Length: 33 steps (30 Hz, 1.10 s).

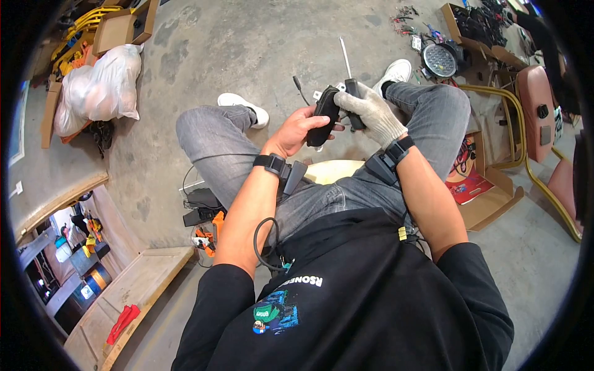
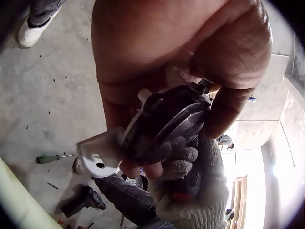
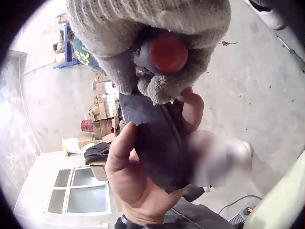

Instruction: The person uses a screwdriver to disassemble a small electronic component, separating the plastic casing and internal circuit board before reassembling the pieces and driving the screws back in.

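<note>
My bare left hand (image 1: 289, 133) grips a black rounded housing (image 1: 323, 117) by its edges, thumb on one face and fingers behind. In the left wrist view a white bracket (image 2: 99, 160) with a hole sticks out from the side of the housing (image 2: 164, 121). My right hand (image 1: 376, 116), in a knitted grey-white glove, holds a screwdriver (image 1: 351, 88) with its shaft pointing up and away from me. The red handle end (image 3: 169, 52) shows in the right wrist view. Gloved fingertips (image 3: 159, 89) are right at the upper end of the housing. A black cable connector (image 1: 297, 83) juts out beyond the housing.
A pale yellow seat (image 1: 334, 171) is between my legs. A round lamp (image 1: 440, 60) and loose tools lie on the floor at upper right, near a chair (image 1: 535, 111). A white bag (image 1: 102, 86) stands at upper left, and a green-handled screwdriver (image 2: 47, 159) on the floor.
</note>
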Each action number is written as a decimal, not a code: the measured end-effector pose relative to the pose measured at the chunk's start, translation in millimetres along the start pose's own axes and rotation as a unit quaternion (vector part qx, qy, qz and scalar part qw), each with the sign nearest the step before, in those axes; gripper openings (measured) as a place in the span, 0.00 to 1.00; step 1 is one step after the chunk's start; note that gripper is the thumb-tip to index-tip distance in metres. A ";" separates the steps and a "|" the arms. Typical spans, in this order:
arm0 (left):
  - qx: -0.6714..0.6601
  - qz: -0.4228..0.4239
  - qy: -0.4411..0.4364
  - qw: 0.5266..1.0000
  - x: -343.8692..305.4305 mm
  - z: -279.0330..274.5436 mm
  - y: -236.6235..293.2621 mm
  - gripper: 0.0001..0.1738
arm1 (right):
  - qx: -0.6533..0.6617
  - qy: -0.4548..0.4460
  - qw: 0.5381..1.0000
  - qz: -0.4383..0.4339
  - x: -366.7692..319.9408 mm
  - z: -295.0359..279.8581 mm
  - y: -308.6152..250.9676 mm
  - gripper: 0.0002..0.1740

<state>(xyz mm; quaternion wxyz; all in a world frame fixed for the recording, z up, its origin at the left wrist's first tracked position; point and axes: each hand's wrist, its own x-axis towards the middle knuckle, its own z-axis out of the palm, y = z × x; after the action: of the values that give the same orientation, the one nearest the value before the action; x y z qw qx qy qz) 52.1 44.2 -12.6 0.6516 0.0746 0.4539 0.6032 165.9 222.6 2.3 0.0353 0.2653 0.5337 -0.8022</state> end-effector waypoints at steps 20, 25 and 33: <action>0.123 0.038 0.059 0.990 4.0 3.4 -6.6 0.33 | -0.006 0.052 0.997 0.048 -2.2 0.1 -3.7 0.11; 0.079 0.020 0.014 0.997 -4.5 9.9 1.5 0.29 | 0.011 0.020 0.998 0.058 0.2 -5.0 5.9 0.12; 0.036 0.045 0.001 0.998 -8.8 2.1 -5.5 0.29 | 0.024 0.017 0.998 0.055 -4.3 6.4 -0.8 0.12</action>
<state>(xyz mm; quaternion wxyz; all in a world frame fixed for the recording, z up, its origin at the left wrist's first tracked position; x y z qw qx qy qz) 58.7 36.2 -10.5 0.6200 0.1180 0.4722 0.6154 166.8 216.3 6.8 0.0634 0.3085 0.4993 -0.8072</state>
